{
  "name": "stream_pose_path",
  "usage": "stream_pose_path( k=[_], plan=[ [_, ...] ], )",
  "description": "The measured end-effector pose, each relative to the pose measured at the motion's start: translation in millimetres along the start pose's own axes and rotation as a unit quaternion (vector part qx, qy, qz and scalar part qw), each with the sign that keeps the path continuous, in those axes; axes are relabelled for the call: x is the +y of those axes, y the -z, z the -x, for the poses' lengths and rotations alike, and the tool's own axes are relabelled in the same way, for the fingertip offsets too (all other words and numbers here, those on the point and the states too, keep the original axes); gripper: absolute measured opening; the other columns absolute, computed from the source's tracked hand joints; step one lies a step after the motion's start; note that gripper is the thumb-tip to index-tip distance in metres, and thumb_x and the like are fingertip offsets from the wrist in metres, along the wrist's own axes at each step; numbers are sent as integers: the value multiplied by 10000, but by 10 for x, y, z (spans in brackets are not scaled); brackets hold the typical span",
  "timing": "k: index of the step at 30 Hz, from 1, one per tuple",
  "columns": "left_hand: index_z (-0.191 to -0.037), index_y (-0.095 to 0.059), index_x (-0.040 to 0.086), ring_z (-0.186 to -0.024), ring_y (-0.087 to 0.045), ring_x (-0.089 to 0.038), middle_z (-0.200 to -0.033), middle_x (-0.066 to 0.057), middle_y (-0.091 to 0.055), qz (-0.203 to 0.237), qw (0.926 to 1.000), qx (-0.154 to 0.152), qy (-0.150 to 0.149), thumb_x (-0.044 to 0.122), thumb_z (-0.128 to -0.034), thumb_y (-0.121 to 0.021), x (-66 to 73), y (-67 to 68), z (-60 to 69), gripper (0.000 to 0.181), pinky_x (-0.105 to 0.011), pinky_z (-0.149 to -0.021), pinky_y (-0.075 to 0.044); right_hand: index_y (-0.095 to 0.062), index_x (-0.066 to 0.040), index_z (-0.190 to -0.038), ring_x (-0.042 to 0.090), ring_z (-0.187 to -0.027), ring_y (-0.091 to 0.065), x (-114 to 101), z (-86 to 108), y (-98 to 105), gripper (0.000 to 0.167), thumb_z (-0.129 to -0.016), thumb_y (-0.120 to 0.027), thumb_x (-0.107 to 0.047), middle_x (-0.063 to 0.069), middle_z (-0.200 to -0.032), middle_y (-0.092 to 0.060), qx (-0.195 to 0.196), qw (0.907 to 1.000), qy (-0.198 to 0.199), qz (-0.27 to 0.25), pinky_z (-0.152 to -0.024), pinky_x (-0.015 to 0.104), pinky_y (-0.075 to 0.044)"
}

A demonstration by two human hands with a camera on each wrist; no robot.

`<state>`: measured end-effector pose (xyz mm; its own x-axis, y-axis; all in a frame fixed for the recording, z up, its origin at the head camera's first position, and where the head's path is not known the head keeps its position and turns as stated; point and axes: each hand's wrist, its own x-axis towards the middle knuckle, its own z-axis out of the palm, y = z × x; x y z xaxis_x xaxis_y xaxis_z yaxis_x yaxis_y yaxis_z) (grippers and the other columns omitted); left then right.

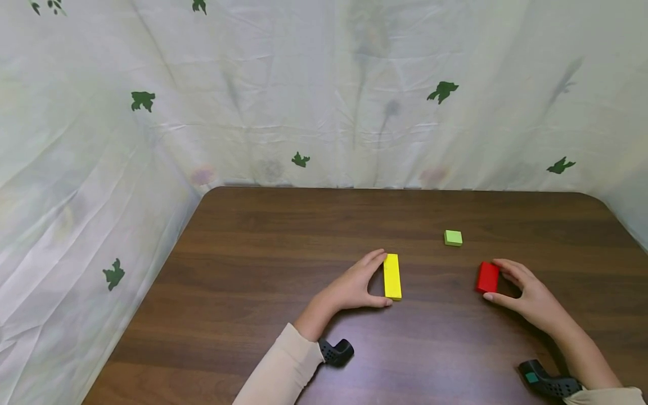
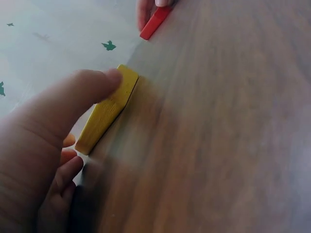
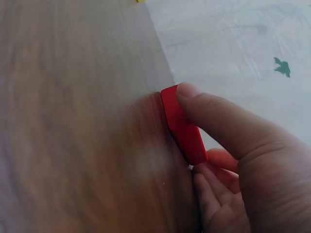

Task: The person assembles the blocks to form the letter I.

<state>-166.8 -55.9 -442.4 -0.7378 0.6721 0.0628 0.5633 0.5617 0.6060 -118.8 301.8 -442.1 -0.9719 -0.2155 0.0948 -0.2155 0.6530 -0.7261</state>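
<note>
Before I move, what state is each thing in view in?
Yellow block: lying on the table, held at its ends.
Red block: lying on the table, held at its ends.
Green block: lying on the table, untouched.
Left hand: thumb and fingers pinching the yellow block.
Right hand: thumb and fingers pinching the red block.
Backdrop cloth: hanging, creased.

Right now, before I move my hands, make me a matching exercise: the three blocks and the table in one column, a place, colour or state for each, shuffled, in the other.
1. Yellow block
2. Red block
3. Green block
4. Table

A. Brown, wood-grained
B. Between the right hand's thumb and fingers
C. Touched by neither hand
D. Between the left hand's thumb and fingers

Pairs: 1-D, 2-B, 3-C, 4-A
</note>
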Motion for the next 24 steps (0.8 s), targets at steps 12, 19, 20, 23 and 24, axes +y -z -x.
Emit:
stream_pose_path(
  k=[12,19,20,23,24],
  plan=[
    [-1354,-361,55,-1252,-321,-171,-1386,-79,-311,-41,9997,257,4,339,-841,-615,-18,22,7,639,-279,-1007,-273,-344,114,-1280,438,-1061,-382,12,0,11,704,-748,-734,-132,270,-1277,-315,61,9999,151,28,-787,-32,-232],
    [-1353,-365,57,-1252,-320,-168,-1381,-76,-319,-23,9997,253,30,337,-837,-622,-18,18,11,641,-276,-1010,-266,-390,75,-1253,425,-1033,-440,-23,-11,15,667,-743,-742,-172,256,-1202,-390,190,9996,23,206,-739,-17,-275],
    [-1352,-366,57,-1252,-319,-167,-1380,-77,-320,-44,9996,261,19,343,-837,-621,-21,15,11,642,-274,-1010,-266,-397,62,-1253,376,-1031,-464,-29,-11,13,663,-743,-743,-184,247,-1194,-404,208,9995,-4,248,-735,-11,-286],
    [-1351,-368,58,-1252,-321,-162,-1379,-75,-323,-79,9996,282,13,354,-835,-621,-28,5,12,647,-269,-1009,-266,-414,33,-1254,109,-1016,-495,-48,-9,8,654,-744,-743,-210,225,-1172,-439,240,9992,-19,317,-726,7,-315],
    [-1352,-367,60,-1252,-321,-160,-1380,-73,-323,-79,9996,284,24,357,-835,-621,-30,2,12,649,-268,-1009,-266,-419,27,-1252,13,-994,-474,-57,-10,4,652,-742,-745,-216,218,-1165,-449,250,9992,-1,324,-725,12,-324]
  ],
)
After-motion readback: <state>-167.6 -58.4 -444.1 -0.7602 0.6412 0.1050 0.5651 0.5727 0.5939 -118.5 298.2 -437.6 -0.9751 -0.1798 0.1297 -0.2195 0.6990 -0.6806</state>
